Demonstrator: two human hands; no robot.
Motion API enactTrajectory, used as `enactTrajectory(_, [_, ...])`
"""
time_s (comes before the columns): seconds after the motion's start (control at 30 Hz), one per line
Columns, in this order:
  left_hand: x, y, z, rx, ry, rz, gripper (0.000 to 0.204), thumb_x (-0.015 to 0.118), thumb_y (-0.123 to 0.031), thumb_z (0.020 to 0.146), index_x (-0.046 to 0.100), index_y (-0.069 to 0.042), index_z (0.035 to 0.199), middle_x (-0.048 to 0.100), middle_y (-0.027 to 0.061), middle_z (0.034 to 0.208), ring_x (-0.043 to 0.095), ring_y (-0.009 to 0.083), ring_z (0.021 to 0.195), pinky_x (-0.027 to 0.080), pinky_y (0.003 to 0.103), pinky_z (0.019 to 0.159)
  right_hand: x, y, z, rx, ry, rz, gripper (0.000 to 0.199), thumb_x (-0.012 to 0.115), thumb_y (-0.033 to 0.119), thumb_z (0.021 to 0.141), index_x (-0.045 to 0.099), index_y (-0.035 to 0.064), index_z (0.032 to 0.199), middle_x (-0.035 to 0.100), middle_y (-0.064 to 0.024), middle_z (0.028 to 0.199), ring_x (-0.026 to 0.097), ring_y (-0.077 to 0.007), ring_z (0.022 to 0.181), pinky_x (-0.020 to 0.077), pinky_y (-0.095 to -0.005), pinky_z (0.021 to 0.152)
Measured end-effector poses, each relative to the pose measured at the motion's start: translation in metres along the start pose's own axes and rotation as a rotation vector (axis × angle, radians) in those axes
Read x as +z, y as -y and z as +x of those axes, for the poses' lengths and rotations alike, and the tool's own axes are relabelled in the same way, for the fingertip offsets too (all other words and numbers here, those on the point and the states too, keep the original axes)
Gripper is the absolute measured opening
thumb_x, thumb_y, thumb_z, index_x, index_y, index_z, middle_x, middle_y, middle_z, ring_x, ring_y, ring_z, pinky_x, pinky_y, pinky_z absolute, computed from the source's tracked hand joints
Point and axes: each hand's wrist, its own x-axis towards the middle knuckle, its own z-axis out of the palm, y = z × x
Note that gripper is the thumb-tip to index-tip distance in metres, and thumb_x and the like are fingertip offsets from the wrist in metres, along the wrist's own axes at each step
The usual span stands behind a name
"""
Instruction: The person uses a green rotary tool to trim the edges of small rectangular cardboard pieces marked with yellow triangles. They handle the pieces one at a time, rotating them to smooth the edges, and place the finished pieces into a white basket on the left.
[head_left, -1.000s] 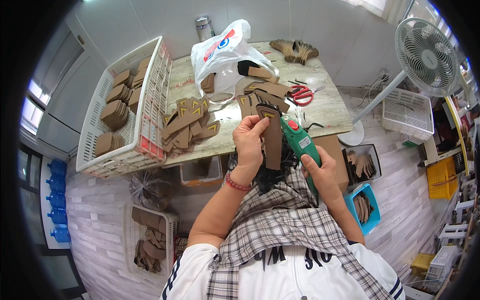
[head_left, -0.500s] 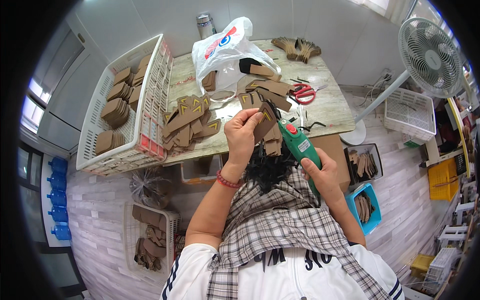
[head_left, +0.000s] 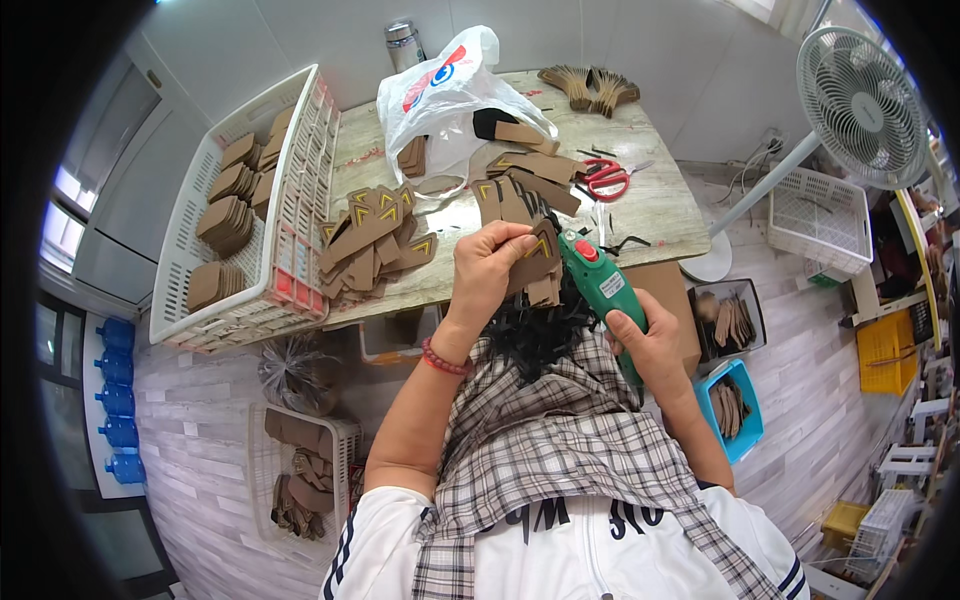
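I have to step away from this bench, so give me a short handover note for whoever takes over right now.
Left hand grips a small bunch of brown cardboard pieces above the table edge. Right hand holds the green glue gun, nozzle at those pieces. A pile of yellow-marked pieces lies on the table beside the white basket of stacked ones. Red scissors lie further back. More loose pieces wait by the plastic bag.

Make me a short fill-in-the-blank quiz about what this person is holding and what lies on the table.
1. The right hand grips a ____ glue gun.
2. The left hand holds brown cardboard pieces marked with ____ chevrons.
3. The scissors on the table have ____ handles.
4. The big basket at the table's left is ____.

Missing words: green; yellow; red; white
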Motion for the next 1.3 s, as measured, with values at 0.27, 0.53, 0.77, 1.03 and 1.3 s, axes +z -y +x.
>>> enactTrajectory(0.27, [-0.016, -0.011, 0.011, 0.094, 0.147, 0.165, 0.011, 0.064, -0.005, 0.083, 0.067, 0.004, 0.088, 0.061, 0.0028, 0.075, 0.054, 0.0086, 0.069, 0.043, 0.023, 0.064, -0.003, -0.001, 0.000, -0.008, 0.021, -0.012, 0.035, 0.069, 0.027, 0.086, 0.061, -0.0001, 0.106, 0.055, 0.0023, 0.068, 0.049, -0.0033, 0.055, 0.0416, -0.0198, 0.051])
enactTrajectory(0.53, [-0.029, -0.042, 0.024, 0.132, 0.319, 0.431, 0.012, 0.065, -0.006, 0.083, 0.067, 0.003, 0.089, 0.055, 0.0019, 0.073, 0.050, 0.0095, 0.070, 0.039, 0.024, 0.065, -0.008, -0.004, 0.001, -0.002, 0.045, -0.018, 0.037, 0.070, 0.029, 0.085, 0.061, -0.0002, 0.107, 0.056, 0.0023, 0.069, 0.050, -0.0034, 0.057, 0.0417, -0.0202, 0.052])
enactTrajectory(0.77, [-0.032, -0.061, 0.036, 0.244, 0.424, 0.675, 0.012, 0.065, -0.011, 0.082, 0.067, 0.000, 0.087, 0.057, 0.0062, 0.076, 0.052, 0.0201, 0.076, 0.042, 0.030, 0.072, -0.011, -0.004, 0.002, 0.008, 0.055, -0.032, 0.039, 0.070, 0.029, 0.085, 0.061, -0.0005, 0.108, 0.056, 0.0022, 0.069, 0.049, -0.0035, 0.058, 0.0411, -0.0200, 0.052])
enactTrajectory(1.03, [-0.028, -0.066, 0.044, 0.321, 0.487, 0.866, 0.012, 0.063, -0.014, 0.082, 0.067, -0.003, 0.084, 0.058, 0.0065, 0.078, 0.052, 0.0260, 0.080, 0.043, 0.034, 0.076, -0.014, -0.004, 0.002, 0.032, 0.067, -0.079, 0.039, 0.070, 0.029, 0.085, 0.061, 0.0000, 0.109, 0.055, 0.0023, 0.068, 0.049, -0.0033, 0.059, 0.0412, -0.0202, 0.053])
enactTrajectory(1.3, [-0.024, -0.064, 0.047, 0.289, 0.523, 0.845, 0.011, 0.064, -0.013, 0.081, 0.066, -0.002, 0.083, 0.059, 0.0070, 0.078, 0.055, 0.0251, 0.080, 0.044, 0.033, 0.074, -0.013, -0.010, 0.005, 0.029, 0.054, -0.096, 0.040, 0.071, 0.030, 0.084, 0.061, 0.0003, 0.109, 0.059, 0.0011, 0.072, 0.050, -0.0037, 0.061, 0.0425, -0.0219, 0.055])
